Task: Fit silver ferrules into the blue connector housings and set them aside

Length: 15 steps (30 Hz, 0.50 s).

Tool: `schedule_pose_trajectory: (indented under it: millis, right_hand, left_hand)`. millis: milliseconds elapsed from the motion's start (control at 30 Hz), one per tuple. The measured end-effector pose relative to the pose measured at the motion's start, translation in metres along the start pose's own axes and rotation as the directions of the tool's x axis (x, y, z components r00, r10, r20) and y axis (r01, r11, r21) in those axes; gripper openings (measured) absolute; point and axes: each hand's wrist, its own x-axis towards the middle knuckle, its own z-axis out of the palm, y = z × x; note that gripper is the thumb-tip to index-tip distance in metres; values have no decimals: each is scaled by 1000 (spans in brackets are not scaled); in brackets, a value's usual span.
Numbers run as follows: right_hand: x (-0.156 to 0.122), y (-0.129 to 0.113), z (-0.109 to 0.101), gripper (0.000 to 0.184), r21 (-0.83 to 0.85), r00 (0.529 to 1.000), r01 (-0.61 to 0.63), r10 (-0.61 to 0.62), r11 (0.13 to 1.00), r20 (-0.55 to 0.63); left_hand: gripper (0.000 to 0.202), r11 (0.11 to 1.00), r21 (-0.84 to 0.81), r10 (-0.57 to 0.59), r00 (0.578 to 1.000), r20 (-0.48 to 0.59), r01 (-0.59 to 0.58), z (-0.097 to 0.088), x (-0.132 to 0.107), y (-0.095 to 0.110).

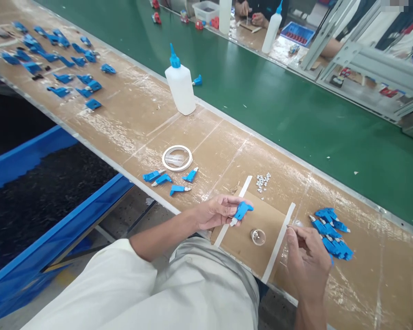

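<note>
My left hand [217, 211] grips a blue plastic part [241, 211] with a white tip, held over a taped-down cardboard sheet [261, 213]. To the right, my right hand [308, 256] is closed with thumb and fingertips together; whatever is in the pinch, if anything, is too small to make out. A small clear cup [258, 237] sits on the cardboard between my hands. Beyond it lies a scatter of tiny white pieces [262, 182]. Close beside my right hand is a pile of blue parts [333, 236] with white tips.
Several blue parts [170, 179] lie near a tape roll [177, 158], and more blue parts [60, 55] spread at far left. A white bottle [181, 89] stands by the green conveyor belt [254, 107]. Across it are a co-worker's hands [258, 19]. Blue bins [72, 183] hold black pieces.
</note>
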Motion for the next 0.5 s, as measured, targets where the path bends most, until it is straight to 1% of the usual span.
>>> schedule_pose_trajectory:
  millis: [100, 200, 300, 367, 433, 500]
  right_hand:
    - [31, 17, 9, 18, -57, 987, -30, 39, 998, 157]
    - [58, 35, 30, 24, -102, 958, 14, 16, 995, 287]
    - [74, 45, 50, 26, -92, 938, 74, -38, 993, 344]
    - [82, 48, 59, 26, -67, 926, 111, -79, 992, 370]
    - [89, 49, 65, 26, -47, 912, 143, -113, 989, 395]
    - [94, 46, 66, 26, -50, 897, 159, -123, 986, 424]
  left_hand:
    - [52, 999, -30, 16, 1000, 24, -15, -7, -2, -4]
    - [53, 998, -70, 11, 1000, 26, -9, -11, -2, -10]
    - [53, 996, -89, -14, 1000, 15, 15, -14, -2, -12]
    - [52, 995, -95, -25, 1000, 7, 26, -16, 0, -11]
    - [53, 994, -105, -25, 1000, 0, 25, -16, 2, -8]
    - [53, 993, -115, -33, 999, -5, 32, -13, 1, -7]
